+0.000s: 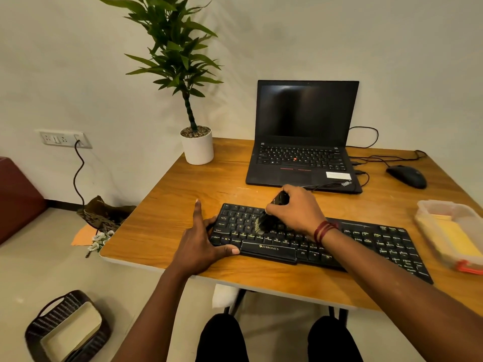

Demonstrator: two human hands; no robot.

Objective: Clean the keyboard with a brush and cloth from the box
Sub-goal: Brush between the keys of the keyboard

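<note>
**Fingers (197, 215) straight at keyboard (366, 241) end, brush (269, 218) gripped**

The left hand (198, 244) is laid, fingers spread, against the keyboard's left end on the counter (162, 218). The brush is gripped by the right hand (298, 210), fingers curled round it, bristles on the keys. A yellow cloth (457, 241) is seen in the box (444, 205) at right.

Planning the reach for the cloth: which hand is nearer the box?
Right. The right hand, gripping the brush over the keyboard's left half, is left of the box; the left hand rests farther left, at the keyboard's left end.
</note>
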